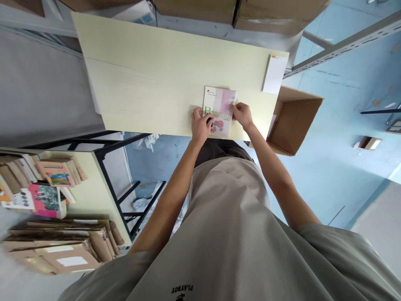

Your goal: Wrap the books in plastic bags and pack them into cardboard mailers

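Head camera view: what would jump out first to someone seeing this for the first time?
Both hands, the left hand and right hand, rest on a pink-and-white book lying flat near the front edge of a pale table. An open cardboard box stands just beyond the table's right end, and stacked books crowd a second table at the left.
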A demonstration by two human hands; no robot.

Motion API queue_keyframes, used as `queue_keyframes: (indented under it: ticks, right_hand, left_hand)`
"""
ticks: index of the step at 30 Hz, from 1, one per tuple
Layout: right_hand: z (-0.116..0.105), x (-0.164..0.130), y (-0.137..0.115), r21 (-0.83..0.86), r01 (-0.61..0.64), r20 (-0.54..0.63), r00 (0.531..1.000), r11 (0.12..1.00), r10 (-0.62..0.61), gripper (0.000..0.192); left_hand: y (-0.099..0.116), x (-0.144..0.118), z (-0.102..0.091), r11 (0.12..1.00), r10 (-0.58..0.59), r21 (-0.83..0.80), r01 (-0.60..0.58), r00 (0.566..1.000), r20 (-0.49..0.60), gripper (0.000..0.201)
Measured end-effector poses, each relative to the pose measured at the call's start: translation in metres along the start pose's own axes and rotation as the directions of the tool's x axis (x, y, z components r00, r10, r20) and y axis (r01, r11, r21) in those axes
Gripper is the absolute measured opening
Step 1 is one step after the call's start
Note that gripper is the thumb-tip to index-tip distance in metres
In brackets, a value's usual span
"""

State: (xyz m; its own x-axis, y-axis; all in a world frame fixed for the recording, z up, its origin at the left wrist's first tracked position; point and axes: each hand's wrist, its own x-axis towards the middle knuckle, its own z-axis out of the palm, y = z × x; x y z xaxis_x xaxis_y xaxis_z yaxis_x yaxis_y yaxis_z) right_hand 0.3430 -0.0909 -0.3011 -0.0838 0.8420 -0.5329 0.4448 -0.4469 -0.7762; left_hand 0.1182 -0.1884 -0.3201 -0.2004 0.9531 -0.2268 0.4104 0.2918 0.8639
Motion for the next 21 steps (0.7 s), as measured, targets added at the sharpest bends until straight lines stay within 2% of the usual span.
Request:
queue_keyframes:
  ticks: [2,3,5,8,11,13,15,17,19,21]
  right_hand:
    - [0.002,-0.004,-0.012,0.09,-0.066,0.042,0.997,0.994,0.062,0.062]
    - [0.003,-0.006,-0.019,0.121,-0.097,0.062,0.994,0.988,0.09,0.061]
    - [0.008,-0.009,-0.035,0.15,-0.114,0.091,0.991,0.982,0.101,0.057]
    - [0.017,-0.011,-0.059,0.147,-0.114,0.104,0.99,0.982,0.099,0.054]
    - [0.029,-0.013,-0.078,0.133,-0.094,0.114,0.99,0.987,0.079,0.051]
    - [0.038,-0.015,-0.087,0.128,-0.077,0.134,0.989,0.989,0.059,0.05]
    - [0.046,-0.017,-0.093,0.113,-0.056,0.159,0.987,0.992,0.037,0.05]
    - [0.049,-0.016,-0.099,0.056,-0.007,0.174,0.985,0.998,-0.003,0.05]
    - [0.044,-0.009,-0.109,-0.047,0.093,0.147,0.986,0.995,-0.085,0.051]
    - [0.033,0.005,-0.124,-0.153,0.223,0.102,0.973,0.963,-0.209,0.054]
  left_hand:
    - [-0.003,0.001,-0.007,1.0,0.019,0.003,-0.019,0.999,0.048,0.01]
    - [-0.005,0.001,-0.013,1.0,0.023,0.012,-0.024,0.995,0.098,0.015]
    - [-0.008,-0.001,-0.026,0.998,0.027,0.049,-0.039,0.973,0.227,0.034]
    - [-0.009,-0.01,-0.046,0.99,0.02,0.121,-0.069,0.932,0.363,0.077]
    - [-0.006,-0.027,-0.056,0.986,0.017,0.148,-0.078,0.927,0.374,0.119]
    - [-0.003,-0.039,-0.055,0.99,0.023,0.124,-0.067,0.945,0.326,0.129]
    - [-0.001,-0.048,-0.05,0.995,0.041,0.079,-0.064,0.965,0.259,0.116]
    - [0.0,-0.054,-0.046,0.997,0.056,0.037,-0.065,0.977,0.204,0.089]
    - [-0.001,-0.056,-0.044,0.998,0.062,0.008,-0.064,0.983,0.171,0.07]
    - [-0.003,-0.056,-0.045,0.998,0.063,-0.012,-0.062,0.986,0.157,0.064]
